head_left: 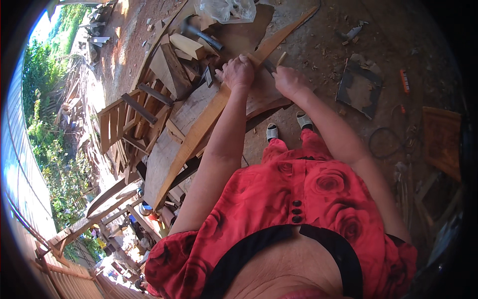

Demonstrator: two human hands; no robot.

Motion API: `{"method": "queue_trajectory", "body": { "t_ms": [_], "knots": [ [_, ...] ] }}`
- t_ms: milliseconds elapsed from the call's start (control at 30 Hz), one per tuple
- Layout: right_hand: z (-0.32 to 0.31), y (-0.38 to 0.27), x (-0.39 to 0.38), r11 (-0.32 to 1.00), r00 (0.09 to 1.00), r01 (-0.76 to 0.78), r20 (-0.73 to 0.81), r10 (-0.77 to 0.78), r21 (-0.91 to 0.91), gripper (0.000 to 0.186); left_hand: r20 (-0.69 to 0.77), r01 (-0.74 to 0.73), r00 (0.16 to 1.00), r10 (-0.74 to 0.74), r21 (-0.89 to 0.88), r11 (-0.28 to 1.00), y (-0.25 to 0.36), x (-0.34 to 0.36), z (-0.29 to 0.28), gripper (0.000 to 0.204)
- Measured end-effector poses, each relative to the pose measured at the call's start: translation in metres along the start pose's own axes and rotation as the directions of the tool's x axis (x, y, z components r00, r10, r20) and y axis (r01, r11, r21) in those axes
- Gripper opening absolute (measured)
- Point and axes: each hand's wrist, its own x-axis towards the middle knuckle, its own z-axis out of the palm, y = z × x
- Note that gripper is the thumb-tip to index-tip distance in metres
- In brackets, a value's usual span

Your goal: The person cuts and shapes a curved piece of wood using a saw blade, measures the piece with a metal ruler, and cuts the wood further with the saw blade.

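Observation:
A long, narrow wooden plank (pixel 191 137) lies slantwise across a worn wooden bench (pixel 172 129), its far end tapering toward the upper right. My left hand (pixel 237 73) is closed over the plank and presses it down on the bench. Just right of it, my right hand (pixel 291 82) is wrapped around a tool with a pale wooden handle (pixel 282 58), whose end sticks up out of the fist. A dark, flat strip shows between that fist and the plank; whether it is the tool's blade I cannot make out. A hammer (pixel 211 41) with a dark handle rests beyond my left hand.
Wood blocks (pixel 186 46) and offcuts crowd the bench's left side. A clear plastic bag (pixel 229 9) lies at the far end. On the dirt floor to the right are a dark-edged board (pixel 359 85), an orange object (pixel 404 80) and a wooden panel (pixel 442 142).

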Motion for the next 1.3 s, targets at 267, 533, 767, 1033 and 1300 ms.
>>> {"method": "queue_trajectory", "body": {
  "t_ms": [267,533,767,1033,1300],
  "knots": [
    [-0.002,0.016,-0.029,0.999,0.999,-0.040,0.033,0.040,-0.009,0.027,-0.024,-0.004,1.000,0.004,-0.029,1.000,-0.006,-0.005,-0.004,0.049],
    [0.011,0.022,-0.034,1.000,1.000,-0.003,0.023,0.003,-0.007,0.028,-0.040,0.016,0.999,-0.017,-0.021,1.000,-0.013,0.000,0.003,0.046],
    [0.012,0.004,0.002,0.999,0.994,0.007,-0.106,-0.004,0.033,0.030,-0.019,-0.011,1.000,0.011,-0.009,1.000,0.001,0.001,0.003,0.047],
    [-0.001,0.085,-0.104,0.998,0.999,-0.046,0.024,0.048,-0.052,0.031,-0.008,0.001,1.000,-0.001,0.005,1.000,-0.005,-0.002,0.000,0.049],
    [0.000,0.176,-0.145,0.987,0.983,-0.140,-0.109,0.148,0.078,0.031,-0.184,-0.228,0.967,0.179,-0.299,0.926,-0.026,-0.002,0.007,0.041]
  ]
}}
